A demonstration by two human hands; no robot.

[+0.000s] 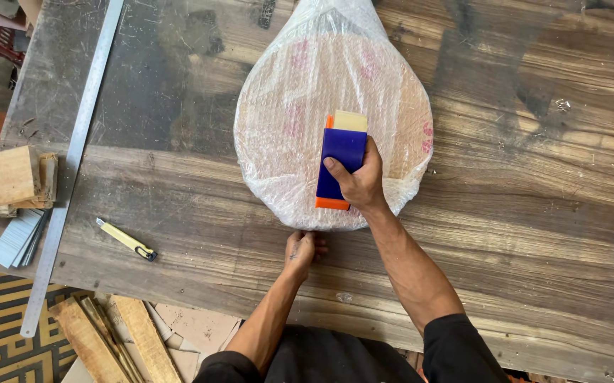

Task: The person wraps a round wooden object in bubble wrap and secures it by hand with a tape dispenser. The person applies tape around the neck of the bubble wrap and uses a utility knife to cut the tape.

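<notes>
A round wooden board wrapped in clear bubble wrap (pixel 307 106) lies on a dark wooden workbench (pixel 520 177), its narrow end pointing away from me. My right hand (pixel 360 181) grips a blue and orange tape dispenser (pixel 341 152) pressed flat on the wrap near its near edge. My left hand (pixel 302 250) pinches the wrap's near edge against the bench, fingers closed on the plastic.
A long steel ruler (pixel 73 152) lies along the bench's left side. A yellow utility knife (pixel 126 240) rests near the front left. Wood blocks (pixel 10 179) and a grey strip stack (pixel 17 237) sit at the left edge. Wood offcuts (pixel 119 340) lie on the floor.
</notes>
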